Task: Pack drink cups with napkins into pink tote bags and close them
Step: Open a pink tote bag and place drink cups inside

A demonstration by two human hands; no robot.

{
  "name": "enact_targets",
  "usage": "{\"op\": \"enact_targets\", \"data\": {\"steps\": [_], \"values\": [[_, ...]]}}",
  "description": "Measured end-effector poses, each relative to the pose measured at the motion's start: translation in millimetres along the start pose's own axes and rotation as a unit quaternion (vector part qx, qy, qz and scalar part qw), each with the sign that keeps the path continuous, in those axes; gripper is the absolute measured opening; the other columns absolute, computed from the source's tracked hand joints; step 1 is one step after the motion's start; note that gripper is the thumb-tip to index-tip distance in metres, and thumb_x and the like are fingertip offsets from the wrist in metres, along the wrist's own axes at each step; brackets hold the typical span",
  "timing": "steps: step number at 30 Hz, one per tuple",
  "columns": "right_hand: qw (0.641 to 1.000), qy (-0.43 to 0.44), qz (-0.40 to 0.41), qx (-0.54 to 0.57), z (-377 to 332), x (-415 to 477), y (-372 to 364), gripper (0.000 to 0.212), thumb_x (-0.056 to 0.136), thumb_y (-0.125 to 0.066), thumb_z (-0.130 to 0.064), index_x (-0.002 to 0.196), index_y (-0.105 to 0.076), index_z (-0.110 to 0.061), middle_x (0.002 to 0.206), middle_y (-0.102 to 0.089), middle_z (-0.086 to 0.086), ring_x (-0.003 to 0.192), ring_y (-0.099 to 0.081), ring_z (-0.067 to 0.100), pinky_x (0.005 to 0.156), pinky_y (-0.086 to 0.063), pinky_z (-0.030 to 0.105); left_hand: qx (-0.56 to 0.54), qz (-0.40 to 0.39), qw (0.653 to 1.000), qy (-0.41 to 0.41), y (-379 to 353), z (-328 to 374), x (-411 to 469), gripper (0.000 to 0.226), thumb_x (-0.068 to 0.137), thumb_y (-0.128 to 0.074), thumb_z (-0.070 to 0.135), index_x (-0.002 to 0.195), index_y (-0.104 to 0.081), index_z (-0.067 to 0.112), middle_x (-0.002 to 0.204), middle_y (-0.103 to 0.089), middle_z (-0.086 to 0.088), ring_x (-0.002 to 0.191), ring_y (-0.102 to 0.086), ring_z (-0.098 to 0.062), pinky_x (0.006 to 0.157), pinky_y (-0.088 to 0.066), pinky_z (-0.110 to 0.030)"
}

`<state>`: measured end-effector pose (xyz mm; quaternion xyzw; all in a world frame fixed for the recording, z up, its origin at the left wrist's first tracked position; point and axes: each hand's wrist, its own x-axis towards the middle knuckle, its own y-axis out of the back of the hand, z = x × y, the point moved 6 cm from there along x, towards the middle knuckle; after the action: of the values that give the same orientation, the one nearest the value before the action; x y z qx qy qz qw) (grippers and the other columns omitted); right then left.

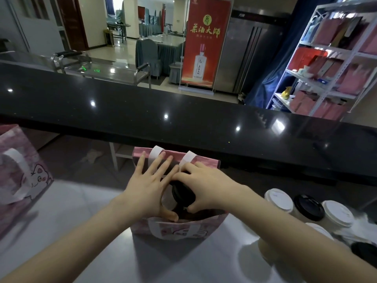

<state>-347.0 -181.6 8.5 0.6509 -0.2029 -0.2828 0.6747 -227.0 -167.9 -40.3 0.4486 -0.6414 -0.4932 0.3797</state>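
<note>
On the pale grey surface point(81, 252), near its far edge, stood the open pink cat-print fabric tote bag point(177, 231). Our left hand point(146, 184) lay spread, fingers straight, bracing the bag's mouth wide. Our right hand point(208, 186) clasped the black-lidded drink cup point(181, 194) from above, upright, its long axis pointing down into the bag directly beneath. The cup's body was hidden, and we saw no napkin.

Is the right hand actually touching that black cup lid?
Touching. The head view shows the right hand with fingers and thumb curled round the black cup lid at its rim, in the mouth of the pink tote bag.
</note>
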Motion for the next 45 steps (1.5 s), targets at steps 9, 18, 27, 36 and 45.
{"op": "enact_targets", "data": {"steps": [9,18,27,36,45], "values": [[0.998,-0.066,0.003,0.005,20,17,-44,0.084,0.072,-0.076,-0.039,0.143,-0.032,-0.028,0.145,-0.036,0.002,0.122,-0.041,0.025,0.088,-0.05,0.037,-0.007,0.011,1.0,0.012,-7,6,-5,0.136,0.052,-0.029,0.099,0.147,0.028,0.02,0.153,0.037,-0.01,0.133,0.047,-0.025,0.106,0.027,-0.06],[0.995,-0.089,-0.026,0.042,41,7,-71,0.081,0.075,-0.072,-0.044,0.144,-0.034,-0.027,0.148,-0.036,0.002,0.126,-0.042,0.024,0.094,-0.048,0.035,-0.011,-0.01,1.0,-0.024,-7,20,2,0.127,0.057,-0.041,0.095,0.141,0.035,0.038,0.151,0.039,-0.016,0.133,0.046,-0.029,0.104,0.028,-0.062],[0.996,-0.062,-0.055,0.039,22,22,-80,0.085,0.077,-0.073,-0.039,0.148,-0.029,-0.02,0.149,-0.033,0.011,0.118,-0.05,0.03,0.091,-0.052,0.04,-0.031,-0.017,0.999,-0.02,-6,14,11,0.129,0.052,-0.046,0.094,0.14,0.035,0.043,0.153,0.036,-0.016,0.133,0.045,-0.028,0.103,0.029,-0.062],[0.998,-0.024,-0.052,0.041,7,17,-96,0.085,0.078,-0.072,-0.044,0.147,-0.028,-0.022,0.148,-0.033,0.01,0.12,-0.047,0.032,0.099,-0.046,0.042,-0.045,-0.058,0.997,-0.026,-9,5,10,0.133,0.054,-0.058,0.088,0.139,0.035,0.045,0.149,0.043,-0.011,0.134,0.044,-0.027,0.104,0.024,-0.066],[0.996,-0.03,-0.075,0.027,5,19,-102,0.075,0.084,-0.067,-0.043,0.145,-0.031,-0.019,0.145,-0.037,0.018,0.118,-0.047,0.035,0.096,-0.047,0.043,-0.046,-0.05,0.996,-0.053,0,6,14,0.133,0.058,-0.063,0.083,0.137,0.037,0.045,0.151,0.039,-0.012,0.136,0.042,-0.028,0.109,0.02,-0.064]]}}
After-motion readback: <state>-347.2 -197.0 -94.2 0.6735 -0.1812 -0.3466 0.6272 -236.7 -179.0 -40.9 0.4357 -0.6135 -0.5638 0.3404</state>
